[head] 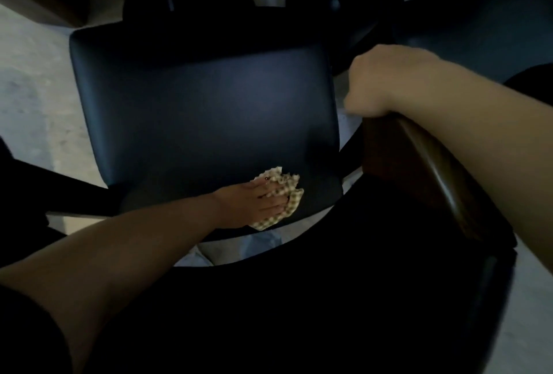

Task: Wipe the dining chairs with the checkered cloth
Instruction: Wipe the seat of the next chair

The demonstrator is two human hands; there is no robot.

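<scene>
The left hand (pixel 257 204) presses the checkered cloth (pixel 282 194) flat-fingered onto the dark chair seat (pixel 203 110), low centre of the frame. The right hand (pixel 386 80) grips the wooden backrest (pixel 431 170). Wiping looks underway; the neighbouring chair (pixel 484 29), upper right, probably remains.
</scene>
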